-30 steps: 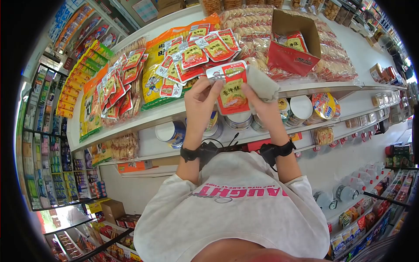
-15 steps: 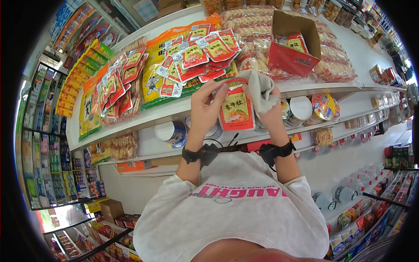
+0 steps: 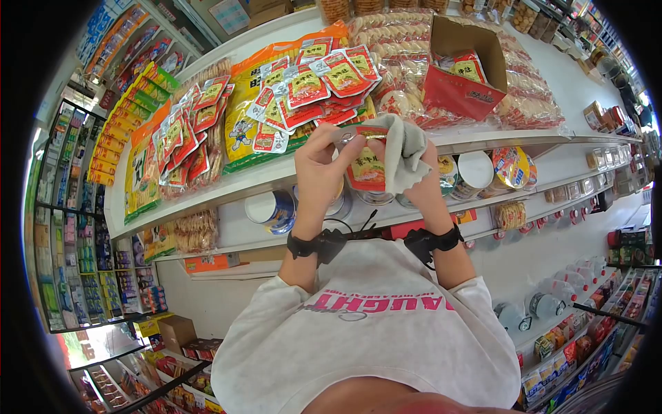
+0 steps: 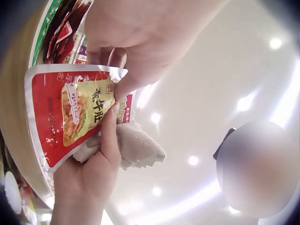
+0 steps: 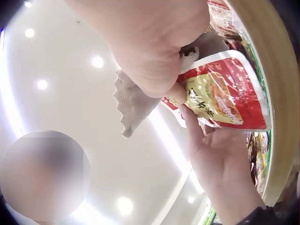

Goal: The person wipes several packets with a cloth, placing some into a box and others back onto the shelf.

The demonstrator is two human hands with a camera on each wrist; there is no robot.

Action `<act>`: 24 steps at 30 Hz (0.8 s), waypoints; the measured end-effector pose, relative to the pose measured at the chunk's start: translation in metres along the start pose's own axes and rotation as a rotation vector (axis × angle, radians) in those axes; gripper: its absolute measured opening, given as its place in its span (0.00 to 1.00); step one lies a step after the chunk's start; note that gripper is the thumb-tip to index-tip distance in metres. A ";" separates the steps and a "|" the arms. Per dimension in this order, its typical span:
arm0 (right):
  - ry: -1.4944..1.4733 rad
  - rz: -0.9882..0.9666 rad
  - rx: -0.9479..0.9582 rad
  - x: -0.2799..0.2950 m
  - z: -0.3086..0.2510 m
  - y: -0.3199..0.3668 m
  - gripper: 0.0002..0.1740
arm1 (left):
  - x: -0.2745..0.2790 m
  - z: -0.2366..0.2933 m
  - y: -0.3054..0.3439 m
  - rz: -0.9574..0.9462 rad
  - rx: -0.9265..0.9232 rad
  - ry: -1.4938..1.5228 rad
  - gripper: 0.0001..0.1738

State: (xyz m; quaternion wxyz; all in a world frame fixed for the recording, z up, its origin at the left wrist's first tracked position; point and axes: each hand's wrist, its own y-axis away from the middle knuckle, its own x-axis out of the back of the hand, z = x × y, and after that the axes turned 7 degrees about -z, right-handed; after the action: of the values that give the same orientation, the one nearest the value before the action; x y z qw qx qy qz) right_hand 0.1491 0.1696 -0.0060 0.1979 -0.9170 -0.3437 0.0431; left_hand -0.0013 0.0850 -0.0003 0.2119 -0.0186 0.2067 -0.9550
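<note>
A red and yellow snack pouch (image 3: 365, 169) hangs over the shelf's front edge in the head view, with both hands at its upper part. My left hand (image 3: 321, 162) pinches its upper left edge between thumb and fingers. My right hand (image 3: 429, 183) holds a grey cloth (image 3: 405, 153) that drapes over the pouch's right side and hides part of its front. In the left wrist view, the right thumb lies on the pouch (image 4: 70, 112) near the left thumb, and the cloth (image 4: 140, 145) sticks out past it. The right wrist view shows the pouch (image 5: 229, 96) in both hands.
A heap of similar pouches (image 3: 307, 86) lies on large snack bags behind the hands, with another pile (image 3: 186, 138) farther left. An open red box (image 3: 462, 96) holding pouches stands to the right on packaged crackers (image 3: 534, 96). Tubs (image 3: 476, 172) sit on the lower shelf.
The pouch first came lower and toward the body, then tipped so its front is foreshortened. The cloth has opened out and moved left across the pouch's right side.
</note>
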 end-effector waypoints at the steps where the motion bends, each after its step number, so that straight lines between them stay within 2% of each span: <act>1: -0.043 -0.010 -0.031 0.000 0.002 0.001 0.28 | 0.000 0.001 0.000 0.004 -0.020 -0.026 0.06; 2: -0.086 -0.019 -0.063 -0.001 0.005 0.002 0.30 | 0.000 0.003 0.000 0.009 -0.040 -0.052 0.06; 5: -0.191 -0.035 0.010 -0.001 0.028 0.013 0.37 | 0.000 0.014 0.002 0.022 -0.052 -0.150 0.06; 8: -0.089 0.009 -0.024 -0.006 0.031 0.016 0.42 | -0.006 0.014 0.001 0.049 -0.076 -0.242 0.06; 11: -0.128 0.050 -0.070 -0.009 0.048 0.016 0.43 | -0.009 0.014 0.002 0.059 -0.099 -0.338 0.07; 14: -0.141 0.144 0.046 -0.014 0.044 0.014 0.35 | -0.016 0.015 0.004 0.064 -0.123 -0.396 0.10; 17: -0.157 0.175 0.012 -0.012 0.040 0.010 0.32 | -0.016 0.009 0.005 0.033 -0.147 -0.380 0.14; 18: -0.086 0.123 -0.024 -0.007 0.028 0.005 0.29 | -0.016 0.007 0.003 0.014 -0.155 -0.364 0.15; 20: 0.053 0.013 -0.103 0.003 0.000 -0.003 0.25 | -0.014 0.010 0.003 0.004 -0.049 -0.150 0.15; 21: 0.033 0.047 -0.066 0.002 -0.001 -0.003 0.24 | -0.012 0.011 0.001 -0.001 -0.003 -0.043 0.14; 22: 0.012 0.084 -0.028 -0.002 -0.002 -0.002 0.22 | -0.011 0.010 0.000 0.001 0.006 0.043 0.09; 24: 0.015 0.170 0.003 -0.002 -0.003 -0.001 0.22 | -0.005 0.012 0.005 0.032 0.071 0.093 0.09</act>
State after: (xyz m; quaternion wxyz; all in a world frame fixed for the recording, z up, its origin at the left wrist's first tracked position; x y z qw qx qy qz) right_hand 0.1477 0.1685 -0.0030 0.1977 -0.9429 -0.2628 0.0533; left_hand 0.0070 0.0786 0.0093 0.2180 0.0365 0.1826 -0.9580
